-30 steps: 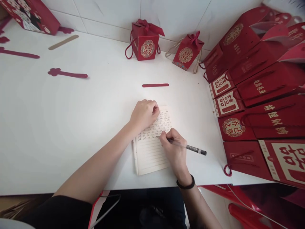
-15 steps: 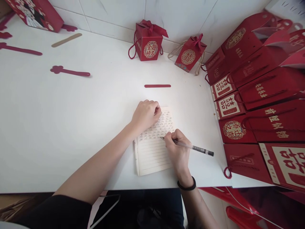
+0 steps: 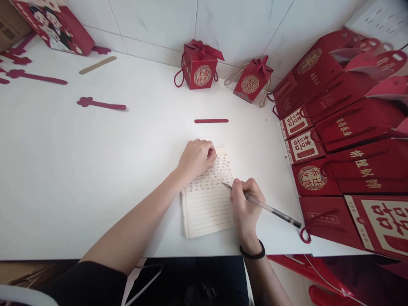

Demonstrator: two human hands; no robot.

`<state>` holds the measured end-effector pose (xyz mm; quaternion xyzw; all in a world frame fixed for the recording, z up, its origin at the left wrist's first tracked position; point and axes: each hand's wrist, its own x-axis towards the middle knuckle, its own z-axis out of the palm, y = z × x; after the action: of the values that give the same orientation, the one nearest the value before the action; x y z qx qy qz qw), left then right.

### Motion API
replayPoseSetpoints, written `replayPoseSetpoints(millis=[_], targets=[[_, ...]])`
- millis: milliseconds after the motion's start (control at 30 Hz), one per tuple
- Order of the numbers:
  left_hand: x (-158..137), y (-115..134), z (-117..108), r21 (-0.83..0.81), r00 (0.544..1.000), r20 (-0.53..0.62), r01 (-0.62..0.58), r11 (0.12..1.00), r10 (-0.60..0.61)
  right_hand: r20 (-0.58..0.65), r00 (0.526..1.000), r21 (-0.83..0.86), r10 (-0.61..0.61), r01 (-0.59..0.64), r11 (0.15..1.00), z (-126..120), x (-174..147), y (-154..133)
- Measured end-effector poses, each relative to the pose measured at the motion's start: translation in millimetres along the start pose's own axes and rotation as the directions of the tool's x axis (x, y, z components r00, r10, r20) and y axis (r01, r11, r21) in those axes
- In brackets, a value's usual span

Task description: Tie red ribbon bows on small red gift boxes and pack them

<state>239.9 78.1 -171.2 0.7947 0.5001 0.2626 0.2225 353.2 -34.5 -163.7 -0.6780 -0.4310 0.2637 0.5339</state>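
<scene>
A small lined notebook (image 3: 207,216) lies on the white table, its upper lines filled with rows of handwritten numbers and its lower lines blank. My left hand (image 3: 196,158) rests curled on the notebook's upper left part, covering some of the writing; nothing shows in its fingers. In a writing grip, my right hand (image 3: 247,204) holds a pen (image 3: 274,211) with a clear barrel and a dark end. The pen's tip points left at the end of the written rows; whether it touches the paper I cannot tell. A black band circles my right wrist.
Beyond the notebook lies a red stick (image 3: 211,121). Two red gift boxes, one upright (image 3: 202,68) and one turned (image 3: 253,80), stand by the tiled wall. Red gift bags (image 3: 347,127) crowd the right side. Flower-ended sticks (image 3: 102,104) and a tan stick (image 3: 97,65) lie left.
My right hand has shifted right, drawing the pen tip toward the right side of the page. My left hand stays on the notebook. The whole view has tilted slightly.
</scene>
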Motion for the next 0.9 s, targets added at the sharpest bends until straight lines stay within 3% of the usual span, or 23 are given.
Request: replayPoseSetpoints(millis=[100, 333, 600, 767, 900], targets=[[-1.3, -0.1, -2.1, -0.013, 1.000, -0.005, -0.017, 1.000, 0.017, -0.040, 0.999, 0.152, 0.013, -0.007, 0.988, -4.7, -1.8, 0.1], [-3.5, -3.6, -6.0, -0.086, 0.997, -0.021, 0.078, 0.993, -0.080, 0.080, 0.987, 0.066, -0.141, 0.136, 0.988, 4.6, -1.8, 10.7], [-3.9, -3.6, -11.1, -0.101, 0.998, -0.048, 0.046, 0.994, -0.051, -0.017, 0.989, 0.083, -0.148, 0.149, 0.985, 14.2, 5.0, 17.4], [-7.4, -5.5, -12.2, -0.197, 0.989, -0.094, 0.094, 0.976, -0.114, 0.012, 0.975, -0.008, -0.224, 0.224, 0.975, 13.2, -1.0, 23.4], [-15.8, -7.4, -13.9, -0.267, 0.978, -0.129, 0.124, 0.956, -0.163, 0.018, 0.942, -0.144, -0.334, 0.333, 0.932, -6.0, -7.3, 39.0]])
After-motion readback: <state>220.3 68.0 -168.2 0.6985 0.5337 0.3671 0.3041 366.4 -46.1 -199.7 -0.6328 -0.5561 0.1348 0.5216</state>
